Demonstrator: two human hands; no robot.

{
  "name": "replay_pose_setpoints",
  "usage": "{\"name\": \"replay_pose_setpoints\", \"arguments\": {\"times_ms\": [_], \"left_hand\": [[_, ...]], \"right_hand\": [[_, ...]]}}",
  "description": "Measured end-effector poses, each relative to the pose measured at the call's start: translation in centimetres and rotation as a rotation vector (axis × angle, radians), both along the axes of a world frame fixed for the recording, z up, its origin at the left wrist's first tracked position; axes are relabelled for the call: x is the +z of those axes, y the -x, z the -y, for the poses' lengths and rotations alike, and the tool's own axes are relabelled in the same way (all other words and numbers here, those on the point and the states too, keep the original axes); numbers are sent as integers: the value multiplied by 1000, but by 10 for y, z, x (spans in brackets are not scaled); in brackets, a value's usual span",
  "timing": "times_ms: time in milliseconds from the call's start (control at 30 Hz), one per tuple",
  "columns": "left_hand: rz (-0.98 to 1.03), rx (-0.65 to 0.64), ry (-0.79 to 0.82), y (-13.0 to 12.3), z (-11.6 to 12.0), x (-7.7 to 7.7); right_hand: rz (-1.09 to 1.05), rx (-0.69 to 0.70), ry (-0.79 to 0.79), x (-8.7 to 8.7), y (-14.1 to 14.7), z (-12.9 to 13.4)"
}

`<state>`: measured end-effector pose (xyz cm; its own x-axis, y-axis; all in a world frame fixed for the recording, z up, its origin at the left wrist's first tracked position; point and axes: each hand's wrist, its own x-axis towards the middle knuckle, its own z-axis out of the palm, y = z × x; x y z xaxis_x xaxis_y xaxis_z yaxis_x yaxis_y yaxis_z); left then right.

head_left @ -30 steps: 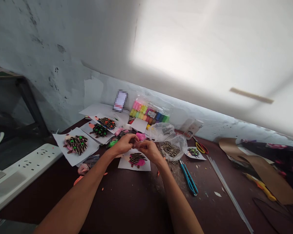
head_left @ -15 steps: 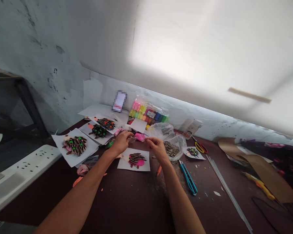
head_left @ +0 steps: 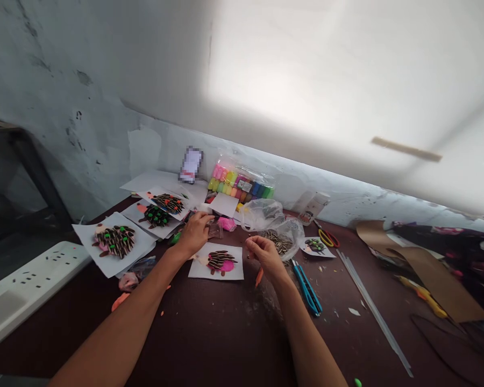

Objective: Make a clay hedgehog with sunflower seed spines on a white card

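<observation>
My left hand (head_left: 193,234) rests over the papers at the back of the dark brown table (head_left: 210,333), its fingertips on a small clear plastic packet (head_left: 215,230). A lump of pink clay (head_left: 227,223) lies just beyond it. My right hand (head_left: 265,254) hangs above the table with thumb and fingers pinched together, and nothing shows between them. Close by are a clear bag of striped sunflower seeds (head_left: 279,242) and a white card (head_left: 215,263) bearing a seed-and-pink-clay hedgehog. A sliver of orange clay (head_left: 258,277) lies under my right hand.
Several more hedgehog cards (head_left: 113,242) lie to the left. A bag of coloured clay (head_left: 237,185) stands by the wall. On the right are blue-handled tweezers (head_left: 306,287), red-and-yellow scissors (head_left: 326,238), long metal strips (head_left: 371,306), and brown paper (head_left: 427,269). A white power strip (head_left: 32,274) runs along the left.
My hands have moved apart, the left staying by the clear packet and the right drawing back toward me. The pink clay now lies on the table, no longer between them.
</observation>
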<state>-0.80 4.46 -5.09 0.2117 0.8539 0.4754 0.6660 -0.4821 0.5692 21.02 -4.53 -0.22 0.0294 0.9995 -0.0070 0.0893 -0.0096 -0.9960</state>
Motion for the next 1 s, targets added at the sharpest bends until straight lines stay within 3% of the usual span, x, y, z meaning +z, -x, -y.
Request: {"name": "replay_pose_setpoints", "arguments": {"times_ms": [200, 400, 767, 1000], "left_hand": [[-45, 7, -54, -2, 8, 12], [-33, -40, -85, -5, 16, 23], [-82, -192, 44, -12, 20, 19], [-149, -219, 80, -11, 16, 11]], "right_hand": [[-78, 36, 57, -3, 3, 2], [-44, -21, 35, -7, 2, 1], [251, 8, -62, -24, 8, -2], [259, 6, -69, -19, 6, 0]]}}
